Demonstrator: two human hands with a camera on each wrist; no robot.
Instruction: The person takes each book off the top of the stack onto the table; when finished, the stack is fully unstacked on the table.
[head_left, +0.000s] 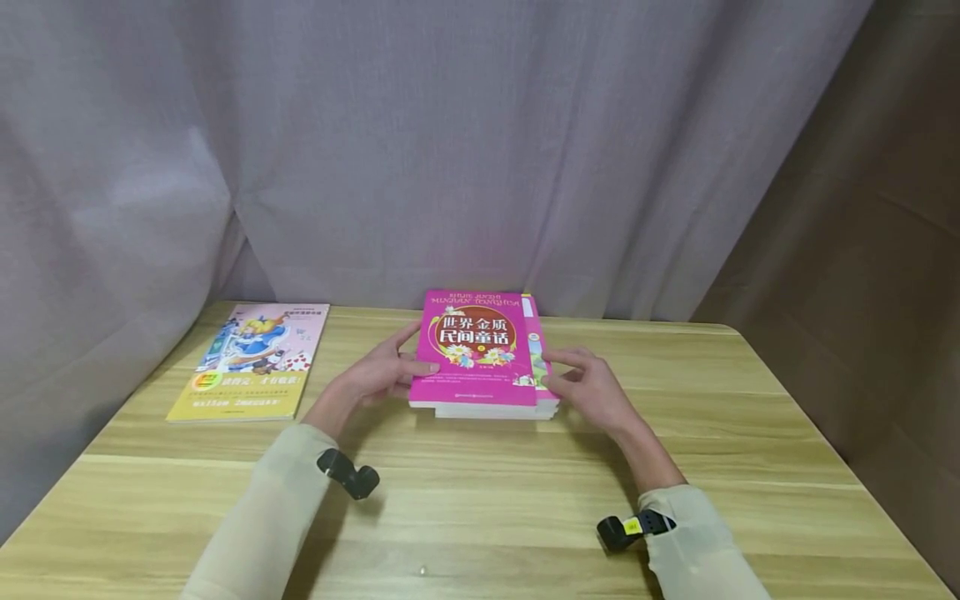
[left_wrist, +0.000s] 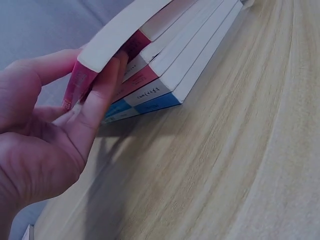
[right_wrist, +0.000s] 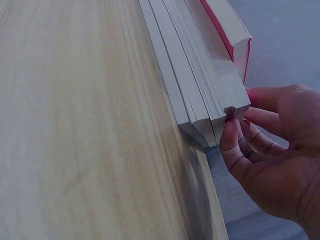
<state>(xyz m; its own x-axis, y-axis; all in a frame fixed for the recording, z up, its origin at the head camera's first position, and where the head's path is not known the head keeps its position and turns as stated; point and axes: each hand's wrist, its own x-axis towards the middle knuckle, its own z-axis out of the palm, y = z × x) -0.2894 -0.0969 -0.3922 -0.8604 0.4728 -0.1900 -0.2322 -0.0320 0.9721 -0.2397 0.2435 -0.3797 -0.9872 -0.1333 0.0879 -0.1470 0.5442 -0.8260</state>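
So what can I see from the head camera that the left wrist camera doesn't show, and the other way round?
Only the head view shows the magenta top book's front cover, the pale sleeves and the pink-and-yellow cover of the book lying apart.

Only the left wrist view shows the spines of the stacked books, the lowest partly blue.

Both show the left hand gripping the top book by its spine side, the wooden table and the grey curtain.

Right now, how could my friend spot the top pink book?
On the wooden table, find the book stack between the left hand and right hand. The pink book is on top. Unlike the pink-and-yellow book at left, its cover has a dark red oval.
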